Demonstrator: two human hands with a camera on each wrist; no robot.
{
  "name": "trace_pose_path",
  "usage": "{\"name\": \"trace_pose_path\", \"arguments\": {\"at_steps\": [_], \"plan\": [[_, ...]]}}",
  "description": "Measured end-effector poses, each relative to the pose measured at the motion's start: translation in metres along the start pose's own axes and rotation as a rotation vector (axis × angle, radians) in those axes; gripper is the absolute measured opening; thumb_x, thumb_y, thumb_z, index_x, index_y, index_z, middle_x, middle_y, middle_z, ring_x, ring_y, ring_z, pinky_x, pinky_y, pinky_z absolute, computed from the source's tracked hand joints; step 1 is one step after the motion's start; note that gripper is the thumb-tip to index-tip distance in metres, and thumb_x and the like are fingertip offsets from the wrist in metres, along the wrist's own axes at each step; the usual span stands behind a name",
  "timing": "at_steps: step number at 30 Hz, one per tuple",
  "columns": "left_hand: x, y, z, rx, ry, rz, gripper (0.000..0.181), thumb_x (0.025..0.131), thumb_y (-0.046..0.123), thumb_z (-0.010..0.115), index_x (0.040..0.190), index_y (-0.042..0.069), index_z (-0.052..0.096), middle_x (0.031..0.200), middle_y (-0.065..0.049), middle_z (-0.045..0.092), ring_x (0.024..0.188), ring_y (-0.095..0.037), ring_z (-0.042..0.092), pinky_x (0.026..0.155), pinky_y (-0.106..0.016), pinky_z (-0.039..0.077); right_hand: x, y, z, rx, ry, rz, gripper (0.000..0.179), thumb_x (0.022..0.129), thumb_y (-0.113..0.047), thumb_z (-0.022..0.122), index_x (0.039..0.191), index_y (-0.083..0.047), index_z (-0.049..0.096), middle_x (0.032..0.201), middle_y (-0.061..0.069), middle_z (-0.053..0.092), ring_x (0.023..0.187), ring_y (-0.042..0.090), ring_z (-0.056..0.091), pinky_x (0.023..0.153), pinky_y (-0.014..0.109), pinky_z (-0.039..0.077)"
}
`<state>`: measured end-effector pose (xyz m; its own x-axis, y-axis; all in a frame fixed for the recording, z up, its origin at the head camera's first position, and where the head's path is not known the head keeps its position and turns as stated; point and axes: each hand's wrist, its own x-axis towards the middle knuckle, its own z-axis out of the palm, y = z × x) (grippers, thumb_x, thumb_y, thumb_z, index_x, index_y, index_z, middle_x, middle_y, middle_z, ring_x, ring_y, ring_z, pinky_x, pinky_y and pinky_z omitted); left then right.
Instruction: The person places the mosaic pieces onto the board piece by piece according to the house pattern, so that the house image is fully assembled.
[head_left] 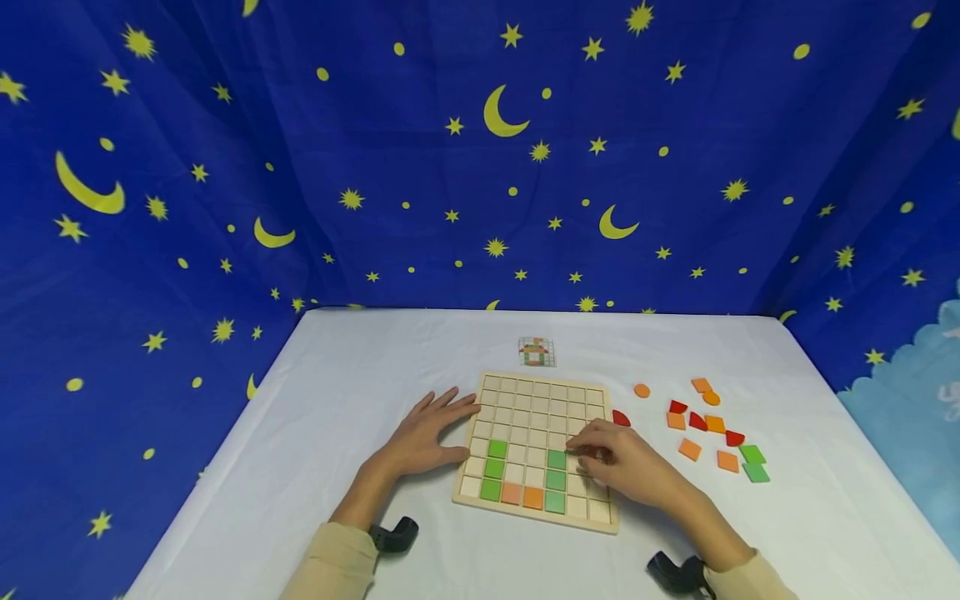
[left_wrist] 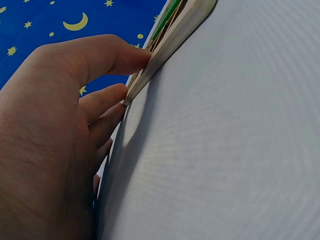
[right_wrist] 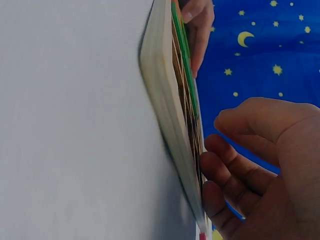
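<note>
Board (head_left: 537, 403) flat on white cloth (head_left: 525, 567), beneath both hands: rested left hand (head_left: 429, 435) against its left edge, fingers spread apart and clamped on nothing, thumb and fingertips touching the rim. Bent right hand (head_left: 618, 458) over the board's right part, fingertips just beside the topmost dark green square (head_left: 556, 459) of three in a column; could not tell whether pinching a piece or merely touching one. Counted three bright green squares (head_left: 494, 468) in another column nearer the board's left edge, and one salmon square (head_left: 511, 493) and one orange square (head_left: 533, 497) between the two columns' near ends. Could not see several cells of the board behind the right hand. Saw a red quarter-round piece (head_left: 621, 417) right beside the board's right edge, near the right hand's knuckles. Farther right of the board, noted an orange disc (head_left: 642, 390), then a loose scatter of orange squares (head_left: 690, 450), red wedges (head_left: 698, 422), a second disc (head_left: 711, 398) and two green squares (head_left: 757, 472), some touching. Beyond the board's far edge, spotted a small pattern card (head_left: 537, 352) and, well behind, a blue starry curtain (head_left: 420, 150).
</note>
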<state>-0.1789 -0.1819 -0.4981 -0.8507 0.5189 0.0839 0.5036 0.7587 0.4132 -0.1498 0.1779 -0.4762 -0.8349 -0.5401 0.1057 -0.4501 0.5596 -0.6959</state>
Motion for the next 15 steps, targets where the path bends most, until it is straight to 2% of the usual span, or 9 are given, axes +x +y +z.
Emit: {"name": "trace_pose_path", "arguments": {"at_steps": [8,15], "plan": [[0.000,0.001,0.000,-0.004,-0.002,-0.014,0.072,0.080,0.048,0.066,0.146,0.029,0.043,0.152,0.012,0.032,0.144,-0.017,0.016,0.116,-0.041,0.005,-0.013,0.015,-0.016,-0.066,0.058,0.049,0.025,0.088,-0.016,0.070,0.112,-0.022,0.070,0.098,-0.013,0.062,0.084,0.006,0.055,0.071,0.024,0.050],[0.001,0.003,-0.001,0.002,-0.008,-0.021,0.072,0.080,0.047,0.066,0.146,0.029,0.043,0.153,0.013,0.032,0.144,-0.016,0.015,0.117,-0.040,0.004,-0.023,0.028,-0.029,-0.111,0.109,0.102,0.027,0.085,-0.014,0.072,0.111,-0.022,0.071,0.091,-0.014,0.059,0.079,0.009,0.053,0.064,0.022,0.047]]}}
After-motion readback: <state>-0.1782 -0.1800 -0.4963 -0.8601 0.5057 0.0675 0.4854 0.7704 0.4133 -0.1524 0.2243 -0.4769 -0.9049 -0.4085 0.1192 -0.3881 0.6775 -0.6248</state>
